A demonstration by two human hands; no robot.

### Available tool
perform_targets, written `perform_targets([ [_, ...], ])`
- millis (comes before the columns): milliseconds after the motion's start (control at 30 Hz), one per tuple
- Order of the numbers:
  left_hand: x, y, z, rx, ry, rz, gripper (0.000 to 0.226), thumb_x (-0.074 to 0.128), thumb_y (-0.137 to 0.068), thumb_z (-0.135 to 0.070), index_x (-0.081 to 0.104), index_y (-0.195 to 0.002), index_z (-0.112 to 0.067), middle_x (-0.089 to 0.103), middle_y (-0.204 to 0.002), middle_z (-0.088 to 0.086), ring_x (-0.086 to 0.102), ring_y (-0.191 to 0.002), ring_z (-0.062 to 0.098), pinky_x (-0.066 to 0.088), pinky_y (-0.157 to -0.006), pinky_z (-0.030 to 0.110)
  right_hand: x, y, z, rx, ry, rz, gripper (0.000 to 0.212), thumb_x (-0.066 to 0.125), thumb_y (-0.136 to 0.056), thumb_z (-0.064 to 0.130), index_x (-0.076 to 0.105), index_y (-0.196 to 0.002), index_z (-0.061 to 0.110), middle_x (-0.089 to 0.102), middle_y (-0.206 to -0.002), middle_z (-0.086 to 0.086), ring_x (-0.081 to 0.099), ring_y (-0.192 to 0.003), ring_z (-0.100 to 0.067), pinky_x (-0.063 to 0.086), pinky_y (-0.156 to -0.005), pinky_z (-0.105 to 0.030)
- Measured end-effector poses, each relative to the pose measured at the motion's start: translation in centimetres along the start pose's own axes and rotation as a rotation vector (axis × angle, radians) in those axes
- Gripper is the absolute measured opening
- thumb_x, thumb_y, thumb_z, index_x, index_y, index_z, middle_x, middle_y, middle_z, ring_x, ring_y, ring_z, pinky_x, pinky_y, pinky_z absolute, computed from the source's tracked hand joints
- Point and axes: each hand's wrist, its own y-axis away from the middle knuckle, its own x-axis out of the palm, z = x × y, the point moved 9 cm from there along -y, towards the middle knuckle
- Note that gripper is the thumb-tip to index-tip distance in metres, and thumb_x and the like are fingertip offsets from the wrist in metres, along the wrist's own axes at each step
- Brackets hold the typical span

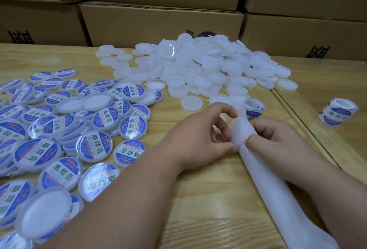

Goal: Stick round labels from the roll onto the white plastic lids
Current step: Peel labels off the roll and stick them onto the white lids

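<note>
Bench (198, 199): wooden. Unlabelled white lids (198, 66) are heaped at the far centre; labelled lids (59, 129) are spread at left. Backing strip (278, 199) trails from the label roll (253, 107). Left hand (200, 135) and right hand (278, 139): each grip pinches the strip.

Heap of plain round white plastic lids (198, 66) piled at the far middle of the table. Spread of lids already bearing round blue-and-white labels (59, 129) at left, overlapping, a few upside down. Roll of blue-and-white round labels (254, 108) just beyond the hands, its translucent white backing strip (274, 189) trailing nearward. Second such roll (337, 111) at far right.
</note>
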Motion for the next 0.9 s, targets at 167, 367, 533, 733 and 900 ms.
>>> perform_targets([
  [167,0.6,0.0,0.2,-0.014,0.013,0.054,0.061,0.087,-0.070,-0.042,0.056,-0.123,-0.047,0.066,-0.079,-0.018,0.056,-0.067,0.001,0.054,-0.075,0.035,0.6,0.3,0.6,-0.008,-0.043,0.098,0.033,0.049,-0.066,0.021,0.058,-0.081,-0.007,0.043,-0.066,-0.010,0.035,-0.062,-0.020,0.028,-0.057,-0.038],
  [367,-1.5,0.0,0.5,-0.012,0.058,-0.147,0.038,0.083,-0.068,-0.048,0.062,-0.099,-0.043,0.048,-0.088,-0.017,0.049,-0.076,0.000,0.046,-0.074,0.018,0.4,0.7,0.0,0.044,-0.008,0.159,0.038,0.049,-0.066,0.024,0.049,-0.084,-0.010,0.038,-0.068,-0.007,0.033,-0.062,-0.021,0.026,-0.056,-0.034],
  [533,-1.5,-0.1,1.1,-0.062,-0.022,-0.145,0.020,0.081,-0.083,-0.035,0.061,-0.080,-0.035,0.054,-0.088,-0.015,0.055,-0.076,-0.001,0.039,-0.068,0.009,1.7,2.0,-1.3,0.157,0.025,0.477,0.035,0.051,-0.069,0.023,0.052,-0.085,-0.008,0.051,-0.072,-0.015,0.046,-0.064,-0.022,0.035,-0.061,-0.035],
  [733,-1.0,-0.3,1.2,-0.051,-0.107,-0.125,0.026,0.079,-0.081,-0.031,0.061,-0.099,-0.037,0.049,-0.093,-0.017,0.048,-0.083,-0.005,0.037,-0.072,0.008,1.0,3.1,-1.9,0.187,0.112,0.599,0.055,0.069,-0.073,0.064,0.065,-0.077,0.009,0.059,-0.064,-0.007,0.047,-0.050,-0.014,0.034,-0.048,-0.026],
  [900,-0.4,-0.5,1.0,-0.034,-0.276,-0.069,0.045,0.071,-0.085,-0.043,0.060,-0.128,-0.042,0.048,-0.133,-0.022,0.032,-0.119,0.007,0.032,-0.102,0.022,-2.2,0.3,-0.7,0.074,0.101,-0.043,0.073,0.055,-0.072,0.084,0.066,-0.072,0.011,0.063,-0.055,0.003,0.051,-0.044,-0.007,0.041,-0.049,-0.021],
])
